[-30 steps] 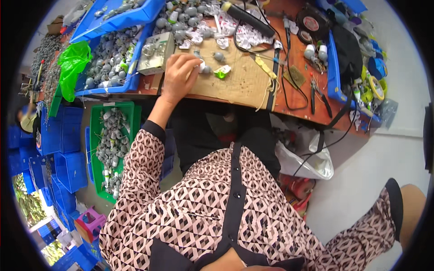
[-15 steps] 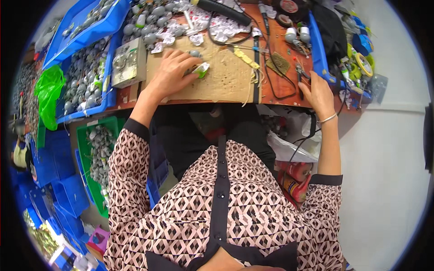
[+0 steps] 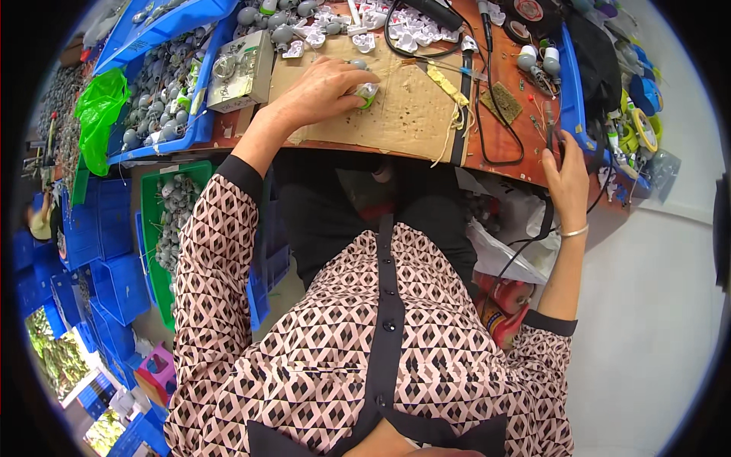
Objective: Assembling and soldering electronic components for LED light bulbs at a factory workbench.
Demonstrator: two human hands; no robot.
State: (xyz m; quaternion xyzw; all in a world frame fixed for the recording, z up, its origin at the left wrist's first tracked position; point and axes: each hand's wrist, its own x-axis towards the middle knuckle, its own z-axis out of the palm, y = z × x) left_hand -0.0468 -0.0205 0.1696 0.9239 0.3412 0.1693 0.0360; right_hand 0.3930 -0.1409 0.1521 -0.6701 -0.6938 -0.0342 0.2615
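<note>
My left hand (image 3: pixel 324 91) is over the cardboard sheet (image 3: pixel 411 99), closed on a small grey bulb (image 3: pixel 368 93) with a green and white band. Its grey top shows just past my fingers, and the rest is partly hidden by them. Toward the table's right side, my right hand (image 3: pixel 567 179) grips a pair of pliers (image 3: pixel 551 131) with dark handles. The jaws point away from me, near some thin loose wires on the red-brown tabletop.
Blue bins of grey bulbs (image 3: pixel 156 114) stand at the left, beside a metal box (image 3: pixel 240 70). White plastic pieces (image 3: pixel 426 27) lie at the back. A black cable (image 3: pixel 502 161) loops near a scouring pad (image 3: pixel 500 103). Another blue bin (image 3: pixel 572 84) stands right.
The whole view has shifted, so the table sits higher and more to the right. Both hands keep their holds; the pliers now point more straight away from me.
</note>
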